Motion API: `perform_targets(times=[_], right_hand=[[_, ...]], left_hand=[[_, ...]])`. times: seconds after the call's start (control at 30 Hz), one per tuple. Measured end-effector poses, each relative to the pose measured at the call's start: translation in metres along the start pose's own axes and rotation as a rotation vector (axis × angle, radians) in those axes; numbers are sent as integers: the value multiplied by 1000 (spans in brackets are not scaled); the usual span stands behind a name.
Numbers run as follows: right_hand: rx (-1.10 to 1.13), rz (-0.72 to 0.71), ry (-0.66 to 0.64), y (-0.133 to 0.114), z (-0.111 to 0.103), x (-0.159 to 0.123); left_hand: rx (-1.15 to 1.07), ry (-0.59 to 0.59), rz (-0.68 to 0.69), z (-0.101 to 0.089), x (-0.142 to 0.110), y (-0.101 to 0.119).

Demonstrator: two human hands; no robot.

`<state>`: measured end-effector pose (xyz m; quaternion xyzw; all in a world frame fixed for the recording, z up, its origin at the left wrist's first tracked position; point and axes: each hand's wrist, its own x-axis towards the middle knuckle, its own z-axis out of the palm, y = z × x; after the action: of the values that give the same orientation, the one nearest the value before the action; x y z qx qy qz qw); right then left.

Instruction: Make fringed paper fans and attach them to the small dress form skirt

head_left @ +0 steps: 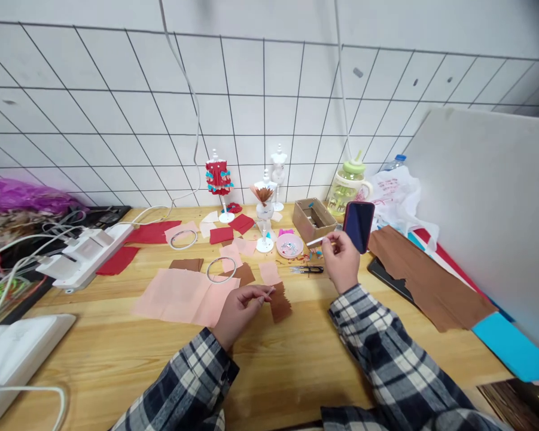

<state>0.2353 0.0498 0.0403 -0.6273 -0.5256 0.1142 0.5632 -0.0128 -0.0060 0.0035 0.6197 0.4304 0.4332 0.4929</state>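
Observation:
My left hand [242,311] is closed in a pinch, with a small pale piece at its fingertips, too small to name. It is just left of a brown crepe paper strip [280,302] with a jagged edge. A pink paper piece [270,273] lies behind that strip. My right hand [342,260] is raised and pinches a thin white stick [315,242], which points left toward a round pink dish [289,244] of small beads. Thread snips [307,270] lie on the table below the stick. A small white mannequin [265,211] wears a fan of brown and pink paper.
A red-dressed mannequin [218,178] and a bare mannequin [279,170] stand behind. A cardboard box [314,220], phone [358,226] and bottle [347,187] are at the back right. Metal rings [221,259] and pink paper [183,296] lie left, near a power strip [87,254].

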Motion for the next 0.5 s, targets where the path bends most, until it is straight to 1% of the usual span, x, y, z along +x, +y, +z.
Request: perform_targets(times=[0.03,0.1,0.2,0.27,0.37,0.5], right_hand=[[-60,-46,19,-1,-2,15],[-187,-82,72,-1,-4,42],[-314,-76,55,3,1,70],[-377,-69,29,9,5,78],[-451,-75,-30,19,9,81],[-562,-164,-165,35,7,81]], left_hand=[[16,4,2,0,0,0],[48,6,12,-1,1,0],[74,-5,43,-2,1,-2],[81,-4,58,-3,1,-3],[91,11,63,-5,2,-3],[90,9,55,-4,2,-2]])
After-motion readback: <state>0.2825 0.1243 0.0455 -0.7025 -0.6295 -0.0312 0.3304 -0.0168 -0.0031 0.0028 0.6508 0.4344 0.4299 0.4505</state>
